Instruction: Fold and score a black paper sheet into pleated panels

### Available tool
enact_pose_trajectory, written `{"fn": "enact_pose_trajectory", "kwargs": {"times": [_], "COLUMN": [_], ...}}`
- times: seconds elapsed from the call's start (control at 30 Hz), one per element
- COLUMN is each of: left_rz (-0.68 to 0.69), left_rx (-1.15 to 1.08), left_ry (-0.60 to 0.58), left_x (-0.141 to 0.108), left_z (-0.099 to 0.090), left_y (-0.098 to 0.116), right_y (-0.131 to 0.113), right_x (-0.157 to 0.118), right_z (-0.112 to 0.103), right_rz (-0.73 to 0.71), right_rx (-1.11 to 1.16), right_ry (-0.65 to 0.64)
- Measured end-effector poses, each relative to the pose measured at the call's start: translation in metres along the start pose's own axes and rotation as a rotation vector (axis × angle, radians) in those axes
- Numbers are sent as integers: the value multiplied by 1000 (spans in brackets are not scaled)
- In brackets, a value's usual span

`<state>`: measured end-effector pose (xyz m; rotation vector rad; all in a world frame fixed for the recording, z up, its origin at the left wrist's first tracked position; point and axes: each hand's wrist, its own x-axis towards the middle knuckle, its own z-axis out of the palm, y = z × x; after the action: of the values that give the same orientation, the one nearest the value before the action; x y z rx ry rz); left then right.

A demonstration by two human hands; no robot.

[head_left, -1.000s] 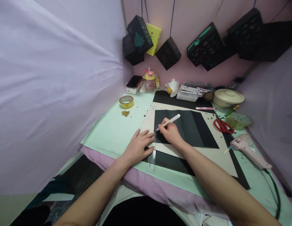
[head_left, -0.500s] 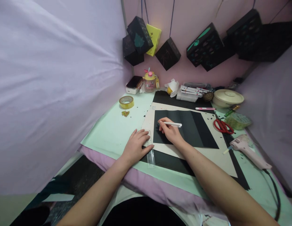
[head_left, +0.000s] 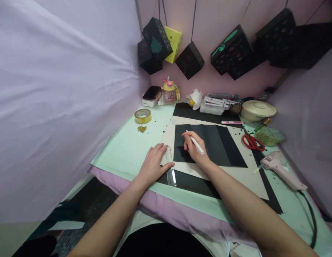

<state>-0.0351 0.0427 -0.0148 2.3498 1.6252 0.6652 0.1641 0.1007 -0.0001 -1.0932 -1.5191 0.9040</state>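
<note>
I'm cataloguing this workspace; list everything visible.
Boxes: several black, one yellow, hanging
Curtains: two, lilac, sides
Bottle: one, clear and yellow, back
Pens: several, white, back
Bowl: one, cream, back
Cutter: one, pink, back
Tape roll: one, yellow, left
Leaf: one, greenish, left
Scissors: one, red, right
Glue gun: one, pink, right
Papers: several, black and white, centre
Ruler: one, clear, front
Held pen: one, white, centre
Clutter: uncounted, mixed, back and right
Table: one, mint, beneath
Left hand: one, on ruler
Right hand: one, around pen

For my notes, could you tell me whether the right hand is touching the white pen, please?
Touching: the head view shows the white pen gripped in the right hand.
</note>
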Motion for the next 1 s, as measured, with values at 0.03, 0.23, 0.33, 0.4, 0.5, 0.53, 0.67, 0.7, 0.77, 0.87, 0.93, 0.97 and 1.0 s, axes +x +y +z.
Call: {"fn": "enact_pose_trajectory", "kwargs": {"times": [0.03,0.23,0.33,0.4,0.5,0.53,0.67,0.7,0.77,0.87,0.93,0.97,1.0], "left_rz": [-5,27,23,-17,-78,-98,-215,-250,-313,-369,-384,-388,-393], "left_rx": [0,-76,-184,-261,-440,-539,-928,-977,-1023,-1035,-1036,-1044,-1062], "left_ry": [-8,25,93,149,216,234,319,343,396,465,498,508,512], "left_x": [0,1,0,0,-1,0,2,3,5,7,8,8,8], "left_z": [0,0,-2,-4,-5,-4,-5,-6,-8,-10,-10,-10,-9], "left_y": [0,-4,-5,-5,-6,-6,-9,-9,-11,-14,-17,-18,-18], "right_y": [-2,-14,-21,-22,-18,-15,-2,0,2,1,0,0,0], "right_x": [0,9,11,9,4,3,-1,-1,0,0,-1,-2,-3], "right_z": [-2,-31,-55,-70,-91,-97,-116,-120,-128,-139,-145,-148,-151], "right_rz": [-6,-45,-40,-47,-59,-58,-39,-40,-52,-60,-21,18,64], "right_rx": [-9,-135,-273,-343,-403,-417,-490,-510,-542,-571,-619,-662,-713], "right_ry": [10,3,-7,10,51,75,236,276,341,401,408,402,388]}}
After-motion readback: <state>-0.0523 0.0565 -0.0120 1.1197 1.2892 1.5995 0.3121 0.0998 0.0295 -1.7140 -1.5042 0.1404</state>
